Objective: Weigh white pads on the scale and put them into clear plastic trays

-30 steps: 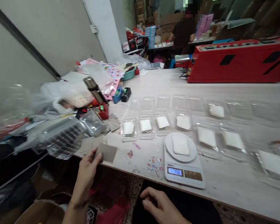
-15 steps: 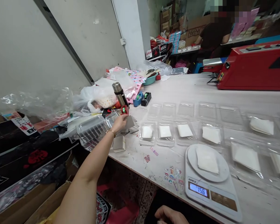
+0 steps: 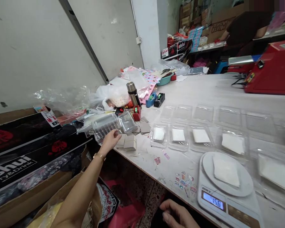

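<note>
My left hand [image 3: 111, 140], a bracelet at its wrist, hovers over the table's near left edge. Its fingers curl loosely with a gap at the thumb, and nothing shows in them. Right beside it stand small stacks of grey card [image 3: 130, 143]. Just behind are a nested stack of clear plastic trays [image 3: 104, 125] and a single clear box [image 3: 127, 122]. Low in the view, my right hand [image 3: 178, 214] rests near my lap, loosely bent, thumb and fingers apart. A white kitchen scale [image 3: 205, 190] reading 15.6 carries a stack of white sheets [image 3: 225, 171].
Clear boxes holding white squares [image 3: 178, 135] line the table, with clear lids [image 3: 184, 112] behind. Tape dispensers [image 3: 159, 100] and a steel flask [image 3: 133, 95] stand farther back. A red machine [image 3: 272, 69] is at right. Cartons [image 3: 35, 193] sit below left. Another person works beyond.
My left hand has drawn back and left from the loose grey cards, toward the near card stacks. My view has turned left. The scale still reads 15.6.
</note>
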Action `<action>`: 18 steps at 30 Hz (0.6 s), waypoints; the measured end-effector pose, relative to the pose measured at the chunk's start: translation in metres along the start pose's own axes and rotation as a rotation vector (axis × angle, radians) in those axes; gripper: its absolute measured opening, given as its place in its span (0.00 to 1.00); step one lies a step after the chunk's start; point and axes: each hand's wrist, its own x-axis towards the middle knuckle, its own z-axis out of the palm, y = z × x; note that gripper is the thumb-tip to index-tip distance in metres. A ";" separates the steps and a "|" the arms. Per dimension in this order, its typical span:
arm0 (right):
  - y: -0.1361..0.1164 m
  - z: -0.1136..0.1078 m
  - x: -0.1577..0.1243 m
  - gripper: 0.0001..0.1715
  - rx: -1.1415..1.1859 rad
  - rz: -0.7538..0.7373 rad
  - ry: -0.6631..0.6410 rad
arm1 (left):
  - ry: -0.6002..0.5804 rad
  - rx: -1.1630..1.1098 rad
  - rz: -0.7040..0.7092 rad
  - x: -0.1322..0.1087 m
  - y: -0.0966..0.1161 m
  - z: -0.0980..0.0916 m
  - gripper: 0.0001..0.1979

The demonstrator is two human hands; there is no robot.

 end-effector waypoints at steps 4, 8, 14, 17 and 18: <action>-0.039 0.004 0.040 0.20 -0.002 -0.073 0.035 | -0.099 0.087 0.108 -0.039 -0.009 0.011 0.31; -0.058 0.011 0.064 0.17 -0.030 -0.090 -0.001 | -0.219 0.133 0.235 -0.032 0.009 0.031 0.48; -0.029 0.017 0.056 0.19 0.033 -0.074 0.040 | -0.347 0.144 0.349 0.001 0.026 0.045 0.48; -0.016 0.013 0.053 0.26 0.129 -0.065 0.073 | -0.342 0.114 0.374 0.000 0.027 0.042 0.44; -0.015 0.010 0.054 0.28 0.178 -0.059 0.079 | -0.334 0.095 0.378 -0.004 0.028 0.039 0.43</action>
